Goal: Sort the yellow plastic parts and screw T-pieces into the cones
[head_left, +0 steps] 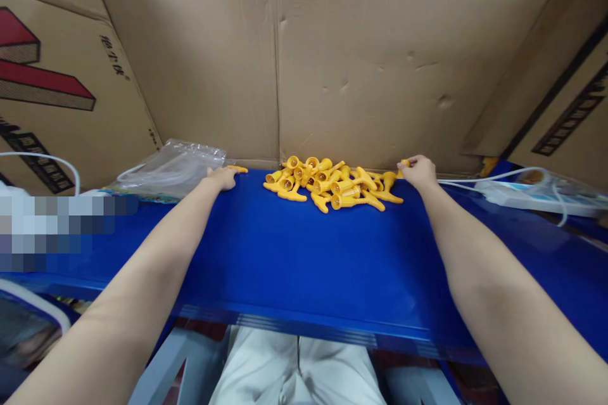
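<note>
A pile of yellow plastic pieces [332, 183], each with a ribbed cup-shaped end and a bent, handle-like arm, lies on the blue table [308, 253] against the cardboard at the back. At the pile's right end, my right hand [422, 172] pinches a yellow piece [405, 165], mostly hidden by the fingers. My left hand [221, 178] is stretched out to the left of the pile, thumb apart from the fingers. Its fingertips reach a single yellow piece [239, 169] lying by the back edge; no grip on it shows.
Tall cardboard [361, 56] walls off the back, with printed boxes [52, 88] at left and right. A clear plastic bag [178, 167] lies beside my left hand. On the right stands a white power strip [517, 196] with white cables. A co-worker's sleeve shows at far left.
</note>
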The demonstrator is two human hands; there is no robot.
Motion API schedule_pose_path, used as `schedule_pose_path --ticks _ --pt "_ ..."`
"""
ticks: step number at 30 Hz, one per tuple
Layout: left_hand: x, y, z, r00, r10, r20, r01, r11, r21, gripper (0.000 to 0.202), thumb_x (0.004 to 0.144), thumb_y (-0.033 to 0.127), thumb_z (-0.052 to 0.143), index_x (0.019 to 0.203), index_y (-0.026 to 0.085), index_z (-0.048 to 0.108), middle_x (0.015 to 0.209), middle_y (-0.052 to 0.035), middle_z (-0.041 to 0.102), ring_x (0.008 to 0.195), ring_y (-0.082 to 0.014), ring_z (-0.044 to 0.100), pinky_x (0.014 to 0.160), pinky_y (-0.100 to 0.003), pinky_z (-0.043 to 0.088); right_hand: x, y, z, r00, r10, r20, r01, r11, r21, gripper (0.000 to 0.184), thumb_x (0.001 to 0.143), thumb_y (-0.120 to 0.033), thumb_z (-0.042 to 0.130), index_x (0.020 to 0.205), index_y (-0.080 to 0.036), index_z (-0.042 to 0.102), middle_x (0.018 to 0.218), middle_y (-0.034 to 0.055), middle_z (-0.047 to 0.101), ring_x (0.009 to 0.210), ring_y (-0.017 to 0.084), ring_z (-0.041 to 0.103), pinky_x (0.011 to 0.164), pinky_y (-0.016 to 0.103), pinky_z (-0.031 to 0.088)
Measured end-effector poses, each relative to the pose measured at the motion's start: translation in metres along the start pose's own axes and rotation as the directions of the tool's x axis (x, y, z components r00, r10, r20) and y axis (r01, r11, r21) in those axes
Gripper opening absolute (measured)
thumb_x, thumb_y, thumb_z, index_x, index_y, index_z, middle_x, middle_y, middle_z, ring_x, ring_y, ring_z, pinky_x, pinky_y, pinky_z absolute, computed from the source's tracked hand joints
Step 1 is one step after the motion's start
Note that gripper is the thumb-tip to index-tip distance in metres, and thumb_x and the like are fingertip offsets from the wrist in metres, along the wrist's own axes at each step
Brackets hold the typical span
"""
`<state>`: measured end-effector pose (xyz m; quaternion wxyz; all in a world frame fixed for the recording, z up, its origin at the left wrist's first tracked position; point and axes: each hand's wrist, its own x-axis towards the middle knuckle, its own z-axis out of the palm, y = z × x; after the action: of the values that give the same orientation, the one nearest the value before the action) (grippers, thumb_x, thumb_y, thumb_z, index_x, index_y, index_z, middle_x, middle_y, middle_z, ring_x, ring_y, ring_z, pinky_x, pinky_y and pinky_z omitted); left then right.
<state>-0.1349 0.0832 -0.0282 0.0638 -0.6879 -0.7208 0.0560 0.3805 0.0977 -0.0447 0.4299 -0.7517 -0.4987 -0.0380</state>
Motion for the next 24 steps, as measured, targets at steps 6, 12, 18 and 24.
schedule_pose_path --ticks 6,12,18,24 --pt "0.002 -0.001 0.001 1.000 0.006 -0.018 -0.006 1.000 -0.001 0.062 0.075 0.016 0.046 0.134 0.031 0.057 0.140 -0.0091 0.057 0.128 -0.0339 0.050 0.102 -0.056 0.038 -0.016 0.009 -0.001 0.981 0.061 -0.187 -0.055 0.998 0.034 0.033 0.082 -0.025 0.053 0.111 -0.011 0.061 0.116 0.0224 0.061 0.109 0.032 0.059 0.092 0.044 0.045" --pt "0.007 -0.001 0.005 0.990 0.114 -0.080 -0.115 0.993 -0.014 0.053 0.079 0.018 0.045 0.128 0.019 0.063 0.131 -0.0120 0.062 0.119 -0.0275 0.058 0.098 -0.034 0.046 -0.021 0.027 0.008 0.983 0.120 -0.139 -0.123 0.992 -0.018 0.026 0.078 -0.026 0.058 0.101 -0.015 0.065 0.108 0.0232 0.064 0.103 0.035 0.061 0.085 0.047 0.047" --pt "0.004 -0.002 0.007 0.986 0.095 -0.139 -0.098 0.995 -0.014 0.046 0.085 0.025 0.040 0.123 0.017 0.066 0.126 -0.0125 0.065 0.114 -0.0264 0.061 0.097 -0.032 0.047 -0.018 0.034 0.013 0.983 0.185 -0.003 -0.185 0.983 0.004 0.016 0.071 -0.026 0.067 0.084 -0.017 0.066 0.096 0.0165 0.071 0.097 0.032 0.066 0.079 0.038 0.049" --pt "0.001 -0.002 0.009 0.997 -0.056 -0.058 0.055 0.998 -0.013 0.053 0.092 0.031 0.034 0.141 0.018 0.051 0.143 -0.0145 0.052 0.127 -0.0329 0.052 0.099 -0.045 0.046 -0.022 0.033 0.010 0.988 0.141 0.069 -0.144 0.989 0.042 0.010 0.072 -0.022 0.068 0.080 -0.016 0.065 0.098 0.0143 0.072 0.094 0.027 0.067 0.079 0.033 0.050"
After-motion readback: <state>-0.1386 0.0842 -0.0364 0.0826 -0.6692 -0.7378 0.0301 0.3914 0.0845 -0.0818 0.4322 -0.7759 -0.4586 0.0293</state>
